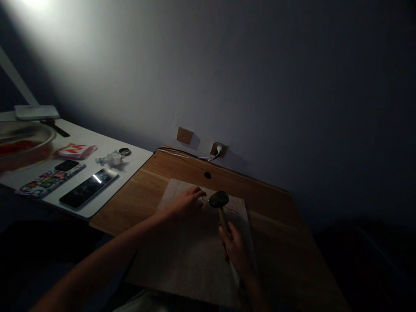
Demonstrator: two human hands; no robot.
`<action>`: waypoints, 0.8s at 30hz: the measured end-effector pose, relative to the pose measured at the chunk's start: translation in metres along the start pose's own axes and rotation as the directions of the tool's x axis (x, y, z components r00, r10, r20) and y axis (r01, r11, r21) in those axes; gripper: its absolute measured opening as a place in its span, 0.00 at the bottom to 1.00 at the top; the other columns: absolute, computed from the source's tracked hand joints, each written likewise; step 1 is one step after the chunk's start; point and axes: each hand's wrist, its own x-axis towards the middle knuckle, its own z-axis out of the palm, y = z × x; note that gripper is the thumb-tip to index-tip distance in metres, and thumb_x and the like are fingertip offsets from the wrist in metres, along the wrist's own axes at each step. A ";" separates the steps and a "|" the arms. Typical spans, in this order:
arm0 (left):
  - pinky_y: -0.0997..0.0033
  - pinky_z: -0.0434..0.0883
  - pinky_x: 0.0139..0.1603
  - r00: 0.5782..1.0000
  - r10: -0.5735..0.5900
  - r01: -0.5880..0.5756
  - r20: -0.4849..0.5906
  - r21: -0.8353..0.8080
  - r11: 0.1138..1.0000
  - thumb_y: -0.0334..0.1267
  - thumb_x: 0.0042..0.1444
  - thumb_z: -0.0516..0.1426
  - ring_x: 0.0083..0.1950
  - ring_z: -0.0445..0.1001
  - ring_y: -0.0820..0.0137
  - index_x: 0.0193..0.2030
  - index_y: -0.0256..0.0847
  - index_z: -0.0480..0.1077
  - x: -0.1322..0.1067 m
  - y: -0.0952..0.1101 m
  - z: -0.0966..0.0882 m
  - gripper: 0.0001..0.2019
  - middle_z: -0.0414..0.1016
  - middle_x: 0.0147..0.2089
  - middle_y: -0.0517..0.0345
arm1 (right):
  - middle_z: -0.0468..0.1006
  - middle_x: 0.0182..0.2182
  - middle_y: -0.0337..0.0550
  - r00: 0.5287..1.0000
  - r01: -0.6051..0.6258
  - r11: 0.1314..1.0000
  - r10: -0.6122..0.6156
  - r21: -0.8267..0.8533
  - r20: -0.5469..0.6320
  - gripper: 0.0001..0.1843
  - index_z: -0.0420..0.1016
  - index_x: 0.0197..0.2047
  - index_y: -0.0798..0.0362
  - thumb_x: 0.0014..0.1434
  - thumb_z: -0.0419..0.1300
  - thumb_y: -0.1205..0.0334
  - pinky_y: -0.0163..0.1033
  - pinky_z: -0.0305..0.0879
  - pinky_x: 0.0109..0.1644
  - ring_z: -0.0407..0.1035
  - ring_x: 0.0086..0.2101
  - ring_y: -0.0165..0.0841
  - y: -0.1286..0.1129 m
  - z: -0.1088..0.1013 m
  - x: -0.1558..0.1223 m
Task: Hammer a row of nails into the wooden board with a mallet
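Note:
My right hand [234, 249] is wrapped round the wooden handle of a hammer [219, 200], whose dark head hangs just above a pale board [191, 255] lying on the wooden desk [279, 242]. My left hand [186, 200] rests on the board's far edge, fingers pinched together close to the hammer head. A small thin metal piece, perhaps a nail [204, 199], shows at its fingertips; the dim light keeps me from telling for sure.
A white table [136, 157] to the left carries two phones [88, 187], a patterned case [48, 178], a red-and-white packet [75, 150], a crumpled wrapper [110, 159] and a bowl [24, 145]. Wall sockets [218, 149] with a white cable sit behind the desk. The room is dark.

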 end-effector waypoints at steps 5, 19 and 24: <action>0.65 0.69 0.46 0.892 0.358 -0.420 0.277 0.214 0.882 0.33 0.64 0.59 0.42 0.75 0.63 0.47 0.39 0.72 -0.016 0.044 -0.005 0.06 0.78 0.38 0.52 | 0.61 0.16 0.25 0.993 -0.111 0.994 0.112 0.018 -0.047 0.31 0.70 0.49 0.53 0.56 0.60 0.34 0.30 0.50 0.16 0.55 0.14 0.26 0.027 -0.018 -0.022; 0.67 0.69 0.46 0.926 0.265 -0.314 0.269 0.157 0.936 0.29 0.62 0.59 0.42 0.76 0.66 0.44 0.42 0.76 -0.011 0.046 -0.006 0.07 0.78 0.41 0.52 | 0.67 0.19 0.30 0.980 -0.148 0.989 0.150 0.025 -0.133 0.38 0.72 0.53 0.53 0.54 0.60 0.29 0.34 0.56 0.17 0.61 0.15 0.30 0.057 -0.023 -0.025; 0.73 0.70 0.43 0.983 -0.183 0.183 0.007 -0.025 0.983 0.24 0.58 0.56 0.41 0.77 0.69 0.44 0.41 0.78 0.000 -0.004 -0.007 0.13 0.80 0.42 0.55 | 0.73 0.25 0.37 0.982 -0.044 0.999 0.040 -0.016 -0.186 0.33 0.76 0.45 0.52 0.53 0.63 0.30 0.35 0.66 0.26 0.70 0.25 0.34 0.052 -0.025 -0.026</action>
